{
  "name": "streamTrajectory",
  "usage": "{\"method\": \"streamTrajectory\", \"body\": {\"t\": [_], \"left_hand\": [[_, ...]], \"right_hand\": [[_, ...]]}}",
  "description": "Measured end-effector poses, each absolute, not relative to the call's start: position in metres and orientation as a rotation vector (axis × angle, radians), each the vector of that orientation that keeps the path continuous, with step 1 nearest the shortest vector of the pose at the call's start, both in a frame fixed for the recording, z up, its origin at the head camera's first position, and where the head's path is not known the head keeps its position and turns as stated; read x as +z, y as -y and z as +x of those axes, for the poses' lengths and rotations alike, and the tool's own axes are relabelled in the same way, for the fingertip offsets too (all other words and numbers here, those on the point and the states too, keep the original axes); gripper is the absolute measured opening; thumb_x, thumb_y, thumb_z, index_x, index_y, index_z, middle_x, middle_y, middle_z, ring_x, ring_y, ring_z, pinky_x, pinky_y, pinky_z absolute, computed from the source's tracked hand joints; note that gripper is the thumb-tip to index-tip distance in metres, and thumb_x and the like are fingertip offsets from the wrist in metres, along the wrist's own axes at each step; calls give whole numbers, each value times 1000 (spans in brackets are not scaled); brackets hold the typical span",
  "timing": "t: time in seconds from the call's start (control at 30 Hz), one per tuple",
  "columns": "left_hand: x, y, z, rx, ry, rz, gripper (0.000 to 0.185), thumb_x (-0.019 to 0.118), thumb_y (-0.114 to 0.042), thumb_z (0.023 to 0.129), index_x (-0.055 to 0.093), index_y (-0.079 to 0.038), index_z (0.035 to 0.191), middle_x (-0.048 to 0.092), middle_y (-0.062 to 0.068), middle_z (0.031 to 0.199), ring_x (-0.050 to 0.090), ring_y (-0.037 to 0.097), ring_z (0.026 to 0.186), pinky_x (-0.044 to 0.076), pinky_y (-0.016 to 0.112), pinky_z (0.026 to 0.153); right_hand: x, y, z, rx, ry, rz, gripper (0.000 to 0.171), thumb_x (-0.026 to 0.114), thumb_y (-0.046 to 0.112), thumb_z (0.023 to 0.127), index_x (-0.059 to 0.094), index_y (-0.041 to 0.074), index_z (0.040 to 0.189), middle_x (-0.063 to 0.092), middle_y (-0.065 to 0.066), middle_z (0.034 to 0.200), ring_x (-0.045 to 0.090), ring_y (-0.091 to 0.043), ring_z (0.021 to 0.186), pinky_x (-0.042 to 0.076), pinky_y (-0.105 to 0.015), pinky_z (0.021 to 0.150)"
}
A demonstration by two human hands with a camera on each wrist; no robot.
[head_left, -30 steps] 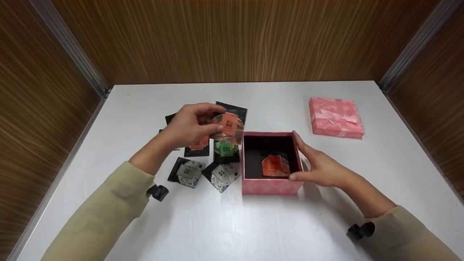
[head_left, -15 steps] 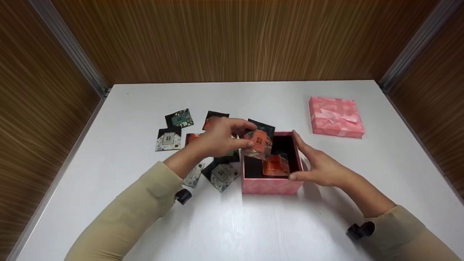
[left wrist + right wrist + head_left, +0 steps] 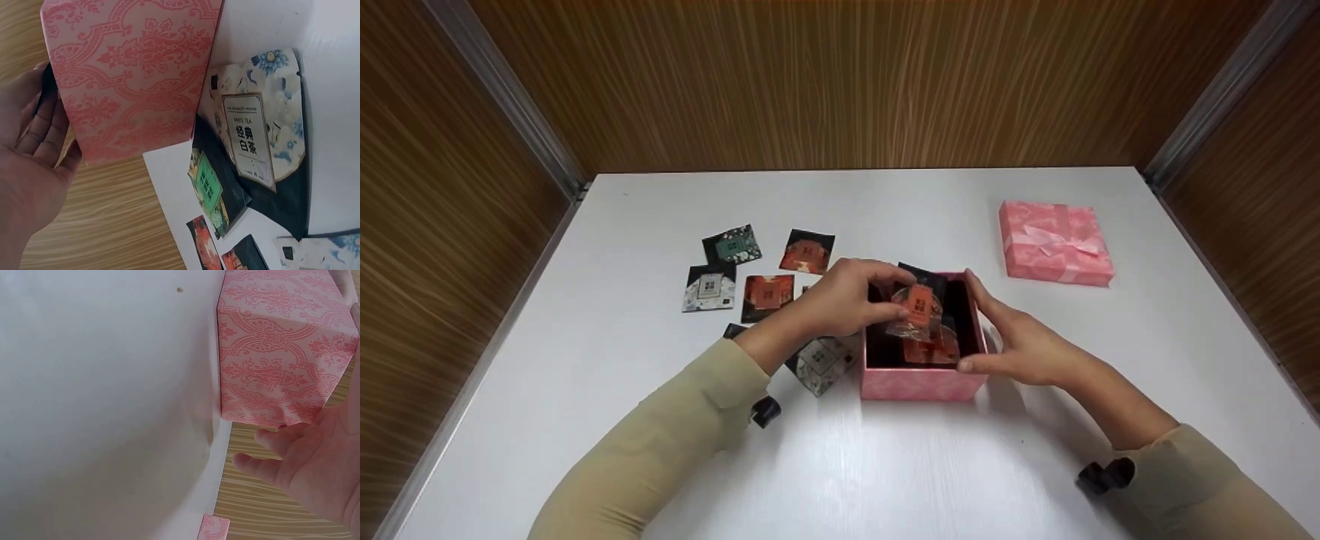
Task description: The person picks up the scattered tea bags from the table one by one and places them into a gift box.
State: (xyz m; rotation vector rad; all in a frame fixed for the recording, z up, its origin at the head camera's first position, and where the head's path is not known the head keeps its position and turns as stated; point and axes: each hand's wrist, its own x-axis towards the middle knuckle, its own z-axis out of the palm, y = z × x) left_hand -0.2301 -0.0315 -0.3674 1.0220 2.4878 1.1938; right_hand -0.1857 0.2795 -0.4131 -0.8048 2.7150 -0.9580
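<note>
Left grip [image 3: 847, 298] pinches a packet [image 3: 921, 306] over the box [image 3: 922, 385], perhaps partly inside; right grip [image 3: 1024, 346] clasps its side; white bench [image 3: 900, 465] below, wood-grain walls [image 3: 840, 82] beyond.

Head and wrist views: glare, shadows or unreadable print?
Head: pale glare on the white table, soft shadow right of the pink box, print on the held sachet too small to read. Left wrist: white-tea sachet, main label legible. Right wrist: broad soft shadow on the table, box pattern clear.

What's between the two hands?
Head view: between left hand and right hand are an open pink square box, a red-orange sachet inside it, and a black-and-orange flat sachet pinched by the left.
</note>
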Motion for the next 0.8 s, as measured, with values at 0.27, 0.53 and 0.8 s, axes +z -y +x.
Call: {"method": "streamTrajectory", "body": {"t": [0.27,0.53,0.8], "left_hand": [[-377,18,-231,1177,-2494,998,40,79,-21,99,71,-12,137,74,2,114,66,11,97,55,29,88],[-389,4,-231,1018,-2615,1077,39,81,-24,97,74,-13,134,75,1,127,67,13,114,51,30,102],[-387,-4,-230,870,-2687,1083,36,82,-25,96,77,-15,130,77,-1,119,69,14,107,53,32,96]], "right_hand": [[-415,-280,-187,-957,-2705,-794,126,88,46,86,2,13,172,25,-22,171,36,-46,150,34,-67,116],[-416,-279,-187,-945,-2702,-789,125,87,47,87,2,13,172,24,-23,171,36,-47,150,34,-67,117],[-413,-280,-186,-948,-2698,-781,124,87,45,88,1,15,172,23,-19,173,33,-44,153,32,-66,118]]}}
